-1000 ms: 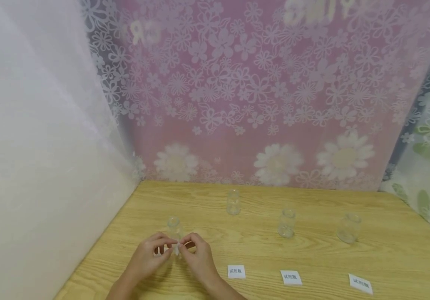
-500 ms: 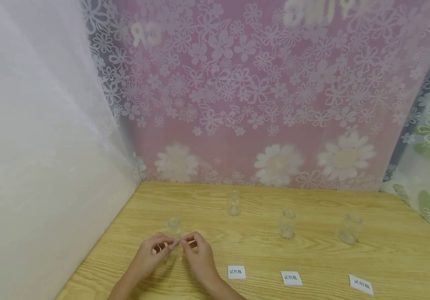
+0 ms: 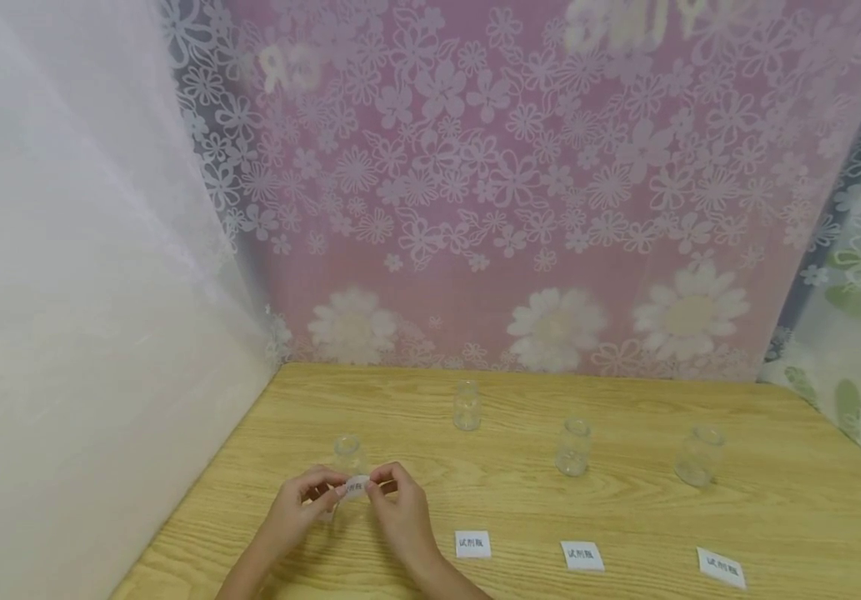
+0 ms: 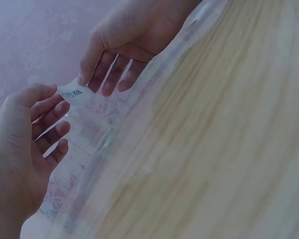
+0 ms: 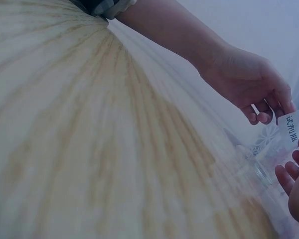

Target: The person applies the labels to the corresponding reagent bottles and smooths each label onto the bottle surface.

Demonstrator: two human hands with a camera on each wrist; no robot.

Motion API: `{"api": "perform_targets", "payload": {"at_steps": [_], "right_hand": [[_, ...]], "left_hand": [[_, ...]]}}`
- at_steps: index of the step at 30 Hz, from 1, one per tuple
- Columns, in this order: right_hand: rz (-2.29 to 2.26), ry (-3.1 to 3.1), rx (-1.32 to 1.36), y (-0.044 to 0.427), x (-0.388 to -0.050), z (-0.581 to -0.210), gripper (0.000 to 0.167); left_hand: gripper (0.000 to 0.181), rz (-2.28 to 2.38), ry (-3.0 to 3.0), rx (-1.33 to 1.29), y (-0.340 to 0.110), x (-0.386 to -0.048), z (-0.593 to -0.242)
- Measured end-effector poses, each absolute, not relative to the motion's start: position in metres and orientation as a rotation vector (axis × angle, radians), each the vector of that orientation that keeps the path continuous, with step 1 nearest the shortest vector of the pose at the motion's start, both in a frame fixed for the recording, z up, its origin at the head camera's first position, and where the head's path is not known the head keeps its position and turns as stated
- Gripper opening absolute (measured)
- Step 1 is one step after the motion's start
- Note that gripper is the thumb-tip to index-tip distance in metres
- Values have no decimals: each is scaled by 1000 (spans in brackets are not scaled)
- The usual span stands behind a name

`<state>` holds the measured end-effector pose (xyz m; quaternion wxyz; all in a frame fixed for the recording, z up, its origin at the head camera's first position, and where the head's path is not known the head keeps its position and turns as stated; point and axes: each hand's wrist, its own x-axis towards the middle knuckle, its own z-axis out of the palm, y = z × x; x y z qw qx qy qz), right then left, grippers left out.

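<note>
A small white label (image 3: pixel 357 486) with black printed characters is stretched between my two hands. My left hand (image 3: pixel 297 510) pinches its left end between thumb and forefinger, and my right hand (image 3: pixel 402 510) pinches the other end the same way. Just behind the label stands a clear glass jar (image 3: pixel 348 452), its lower part hidden by the label and fingers. Both wrist views also show the label: in the left one the label (image 4: pixel 75 93) spans the two thumbs, and in the right one the label (image 5: pixel 290 129) shows its print. Something small and pale lies under my left hand, too unclear to name.
Three more clear jars stand farther off: one jar (image 3: pixel 467 406) at the back, a second jar (image 3: pixel 573 447) and a third jar (image 3: pixel 699 456) to the right. Along the front lie three printed labels (image 3: pixel 472 544) on the wooden table (image 3: pixel 520 500). A white curtain (image 3: pixel 100 333) borders the left side.
The label between my hands has turned from narrow and edge-on to facing the head camera, so its print now shows. My hands have hardly shifted; the jars and other labels stay put.
</note>
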<state>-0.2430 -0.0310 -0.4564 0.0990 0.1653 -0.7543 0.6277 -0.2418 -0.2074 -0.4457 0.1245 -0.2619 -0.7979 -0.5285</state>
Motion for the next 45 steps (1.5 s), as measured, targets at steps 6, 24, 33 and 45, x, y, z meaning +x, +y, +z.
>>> {"api": "perform_targets", "payload": {"at_steps": [6,24,33,45], "right_hand": [[1883,-2216,486,-31,-243,-456,7],[1841,-2175,601,-38,-251,-460,5],[1812,-2150,687,-36,-258,-463,4],[1799,-2174,720,-36,-260,-463,5]], "left_hand": [[16,-1550,-2423,-587,-207,-242,-448],[11,-1427,-2443,-306,-208,-243,-447],[9,-1425,-2452,-272,-206,-244,-445],[11,-1317,-2461,-275,-208,-245,-447]]}}
